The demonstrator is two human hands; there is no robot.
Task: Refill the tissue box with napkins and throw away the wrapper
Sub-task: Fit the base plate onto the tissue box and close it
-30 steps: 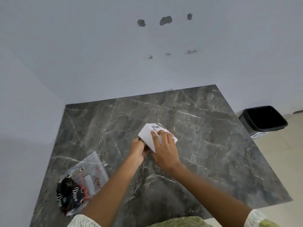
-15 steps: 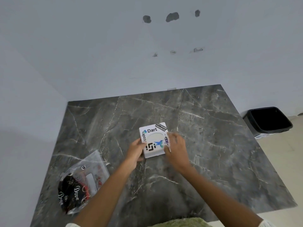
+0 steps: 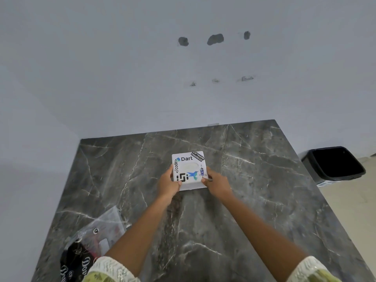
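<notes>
A white square tissue box [image 3: 189, 169] with stickers and an oval slot on top stands upright near the middle of the dark marble table [image 3: 254, 210]. My left hand [image 3: 167, 185] grips its left side and my right hand [image 3: 216, 183] grips its right side. White tissue shows in the slot. A clear plastic wrapper [image 3: 95, 241] with black and red print lies crumpled at the table's near left corner, partly behind my left sleeve.
A black waste bin [image 3: 335, 165] with a dark liner stands on the floor to the right of the table. White walls close the table's far and left sides, the far one with several patched holes.
The box was tilted on edge with its plain side toward me; it has been turned upright with the sticker top facing up, and both hands now hold its sides.
</notes>
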